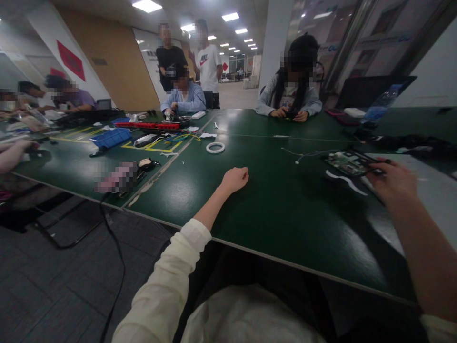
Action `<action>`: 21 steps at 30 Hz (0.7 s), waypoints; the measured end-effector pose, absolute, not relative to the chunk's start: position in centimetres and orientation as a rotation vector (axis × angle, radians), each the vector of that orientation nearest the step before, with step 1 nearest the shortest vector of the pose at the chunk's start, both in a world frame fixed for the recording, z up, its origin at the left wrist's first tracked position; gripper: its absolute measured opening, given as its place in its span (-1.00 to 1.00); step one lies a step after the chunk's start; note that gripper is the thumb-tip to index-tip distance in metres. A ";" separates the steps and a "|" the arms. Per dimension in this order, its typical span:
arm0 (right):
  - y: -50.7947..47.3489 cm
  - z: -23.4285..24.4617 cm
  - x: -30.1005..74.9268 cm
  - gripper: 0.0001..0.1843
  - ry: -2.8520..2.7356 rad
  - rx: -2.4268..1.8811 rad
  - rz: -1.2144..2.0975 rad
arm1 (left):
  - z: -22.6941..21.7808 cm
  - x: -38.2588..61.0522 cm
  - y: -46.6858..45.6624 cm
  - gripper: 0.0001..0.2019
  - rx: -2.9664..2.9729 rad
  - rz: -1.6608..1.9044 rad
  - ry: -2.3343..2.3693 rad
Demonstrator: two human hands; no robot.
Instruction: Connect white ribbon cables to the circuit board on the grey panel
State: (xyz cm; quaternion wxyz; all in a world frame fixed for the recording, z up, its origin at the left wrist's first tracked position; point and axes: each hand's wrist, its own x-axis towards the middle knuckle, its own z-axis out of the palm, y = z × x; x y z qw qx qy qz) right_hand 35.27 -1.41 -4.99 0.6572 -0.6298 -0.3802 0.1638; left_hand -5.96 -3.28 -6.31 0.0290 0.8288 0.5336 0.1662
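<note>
My left hand (pixel 234 179) rests on the dark green table (pixel 285 214), fingers curled into a loose fist with nothing visible in it. My right hand (pixel 391 180) is at the right, fingers closed on the edge of a phone (pixel 348 163) that lies with its lit screen up. A white cable (pixel 307 154) runs across the table toward the phone. A white strip (pixel 344 181) lies just in front of the phone. A white tape ring (pixel 215 147) sits beyond my left hand.
Several people sit around the joined tables; one opposite (pixel 291 95) holds a small dark object. A blue tray (pixel 111 137), a red tool bar (pixel 148 126), coloured wires (pixel 183 138) and a plastic bottle (pixel 382 105) lie about. A black cord (pixel 114 247) hangs to the floor.
</note>
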 end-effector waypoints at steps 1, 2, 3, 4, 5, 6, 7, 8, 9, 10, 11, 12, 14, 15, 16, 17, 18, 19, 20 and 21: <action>-1.4 -5.1 34.2 -0.84 -0.846 -1.400 0.487 | -6.3 -5.9 -3.3 -0.85 2.560 0.520 1.649; -1.6 -5.2 33.0 -0.83 -0.789 -1.339 0.664 | -6.4 -5.9 -3.2 -0.85 2.561 0.527 1.659; -1.7 -5.3 31.7 -0.82 -0.748 -1.296 0.816 | -6.4 -5.9 -3.2 -0.84 2.563 0.536 1.677; -1.9 -5.4 30.4 -0.81 -0.745 -1.274 0.935 | -6.3 -5.9 -3.2 -0.84 2.563 0.545 1.701; -2.1 -5.6 29.1 -0.80 -0.758 -1.268 1.028 | -6.2 -5.8 -3.3 -0.83 2.561 0.558 1.729; -2.3 -5.7 27.9 -0.78 -0.785 -1.274 1.110 | -6.2 -5.8 -3.3 -0.82 2.557 0.575 1.758; -2.5 -5.9 26.8 -0.77 -0.807 -1.285 1.165 | -6.1 -5.7 -3.3 -0.81 2.552 0.600 1.779; -2.7 -6.1 25.9 -0.75 -0.838 -1.286 1.214 | -6.0 -5.7 -3.4 -0.80 2.546 0.632 1.786; -2.8 -6.3 25.0 -0.73 -0.880 -1.280 1.253 | -5.9 -5.7 -3.4 -0.80 2.540 0.673 1.783; -3.0 -6.6 24.4 -0.72 -0.927 -1.268 1.283 | -5.8 -5.6 -3.4 -0.80 2.534 0.717 1.774; -3.1 -6.8 23.8 -0.71 -0.979 -1.254 1.306 | -5.7 -5.6 -3.5 -0.80 2.530 0.760 1.759; -3.2 -7.1 23.4 -0.70 -1.031 -1.241 1.322 | -5.7 -5.5 -3.5 -0.80 2.530 0.798 1.738; -3.4 -7.4 22.7 -0.70 -1.115 -1.224 1.341 | -5.6 -5.4 -3.6 -0.79 2.543 0.851 1.670; -3.5 -7.5 22.5 -0.70 -1.147 -1.215 1.352 | -5.5 -5.3 -3.7 -0.78 2.556 0.865 1.619; -3.6 -7.6 22.3 -0.70 -1.173 -1.201 1.368 | -5.4 -5.1 -3.8 -0.76 2.574 0.873 1.557; -3.7 -7.6 22.1 -0.70 -1.193 -1.186 1.388 | -5.3 -4.9 -4.0 -0.74 2.593 0.875 1.489; -3.9 -7.5 22.0 -0.69 -1.209 -1.172 1.406 | -5.3 -4.8 -4.1 -0.72 2.613 0.873 1.419; -4.0 -7.4 21.8 -0.69 -1.223 -1.164 1.418 | -5.3 -4.6 -4.3 -0.69 2.633 0.865 1.349; -4.2 -7.2 21.6 -0.68 -1.238 -1.161 1.424 | -5.2 -4.4 -4.5 -0.66 2.651 0.849 1.282; -4.4 -7.1 21.5 -0.68 -1.252 -1.162 1.422 | -5.3 -4.2 -4.7 -0.62 2.665 0.826 1.219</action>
